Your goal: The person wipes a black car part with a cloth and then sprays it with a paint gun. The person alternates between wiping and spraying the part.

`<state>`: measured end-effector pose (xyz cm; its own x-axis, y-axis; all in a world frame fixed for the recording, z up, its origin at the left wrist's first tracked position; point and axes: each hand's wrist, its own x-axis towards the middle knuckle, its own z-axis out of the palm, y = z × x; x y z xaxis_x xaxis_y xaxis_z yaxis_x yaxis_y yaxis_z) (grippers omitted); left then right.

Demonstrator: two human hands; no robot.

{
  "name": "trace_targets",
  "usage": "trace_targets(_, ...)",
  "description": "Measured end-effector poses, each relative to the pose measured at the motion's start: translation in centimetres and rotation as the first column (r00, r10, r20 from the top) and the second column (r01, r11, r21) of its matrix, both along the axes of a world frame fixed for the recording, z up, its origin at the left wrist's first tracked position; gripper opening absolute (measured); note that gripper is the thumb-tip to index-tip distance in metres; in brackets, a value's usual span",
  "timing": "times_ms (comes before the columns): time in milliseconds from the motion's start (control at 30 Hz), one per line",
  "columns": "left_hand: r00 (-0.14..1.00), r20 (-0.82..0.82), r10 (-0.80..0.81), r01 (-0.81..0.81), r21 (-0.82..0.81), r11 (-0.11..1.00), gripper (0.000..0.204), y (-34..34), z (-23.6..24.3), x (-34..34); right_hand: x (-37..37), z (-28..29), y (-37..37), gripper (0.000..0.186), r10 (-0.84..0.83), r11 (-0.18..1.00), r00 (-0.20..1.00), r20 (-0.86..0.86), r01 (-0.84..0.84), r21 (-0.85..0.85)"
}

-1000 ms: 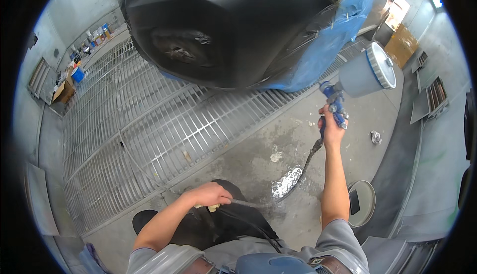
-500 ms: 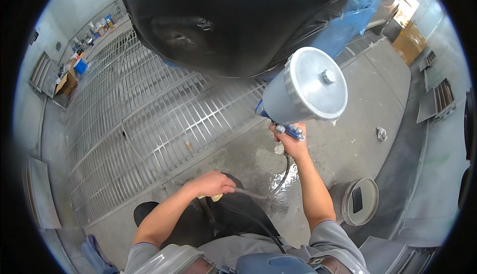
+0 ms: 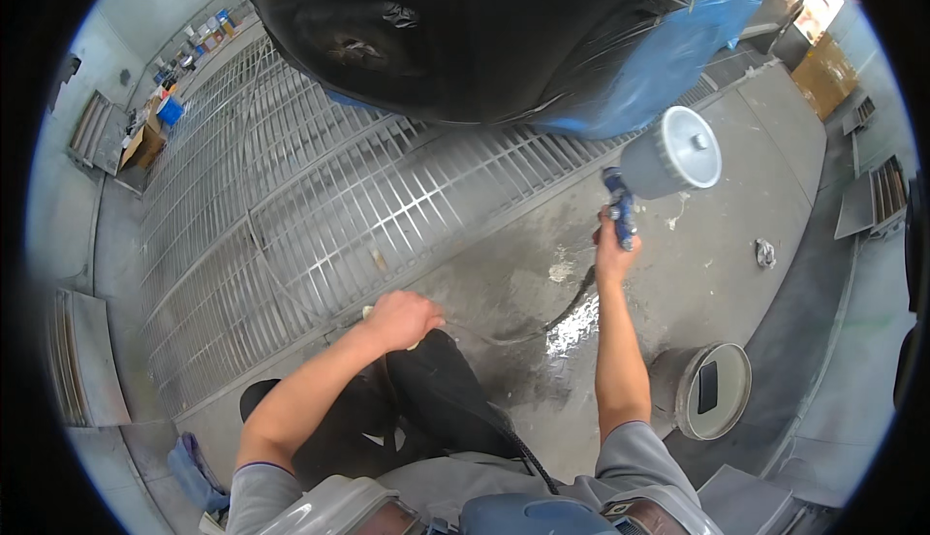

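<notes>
A blue spray gun (image 3: pixel 620 207) with a big pale lidded paint cup (image 3: pixel 659 159) is gripped in my right hand (image 3: pixel 614 252), out to the right with the arm stretched. The cup is tilted, its round lid turned to the right. From the gun's handle a dark air hose (image 3: pixel 572 307) curves down and left to my left hand (image 3: pixel 405 320). That hand is closed round the hose above my knee, and a bit of pale yellowish material (image 3: pixel 368 312) shows at it. Beyond both hands stands a glossy black car body (image 3: pixel 504 41), partly covered in blue masking film (image 3: pixel 649 70).
A metal floor grating (image 3: pixel 320 196) spreads left of and beneath the car. At my right stands a bucket (image 3: pixel 734 390) with a dark flat rectangle on its lid. Crumpled scrap (image 3: pixel 765 253) lies on the floor. Cans (image 3: pixel 208 36) and a cardboard box (image 3: pixel 143 145) line the left wall.
My right hand has moved the spray gun rightward and away from the car's lower edge, and the cup looks smaller. My left hand has risen slightly, still on the hose.
</notes>
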<state>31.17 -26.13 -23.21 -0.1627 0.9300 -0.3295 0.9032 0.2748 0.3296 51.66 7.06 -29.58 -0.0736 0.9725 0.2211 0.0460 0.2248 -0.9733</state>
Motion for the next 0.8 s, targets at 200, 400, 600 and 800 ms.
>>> trace_targets(200,0.987,-0.16,0.023,-0.026,-0.02,0.999,0.024,-0.5,-2.3,-4.0,-7.9,-3.0,-7.3,0.009,0.355,0.921,0.934,0.042,-0.357,0.156)
trace_targets(400,0.962,-0.274,-0.011,-0.039,-0.177,0.983,0.021,-2.3,-7.7,-13.1,-16.4,-8.8,-11.4,0.008,0.459,0.831,0.888,0.023,-0.438,0.342)
trace_targets(600,0.938,-0.326,-0.123,0.006,-0.338,0.941,0.021,-5.1,-5.0,-21.6,-21.3,-3.1,-19.6,0.016,0.065,0.988,0.966,-0.252,-0.098,-0.12)
trace_targets(800,0.962,-0.236,-0.135,0.054,-0.322,0.945,0.022,-12.4,-3.1,-28.3,-22.5,-4.0,-25.5,0.028,-0.453,0.891,0.882,-0.13,0.441,-0.11)
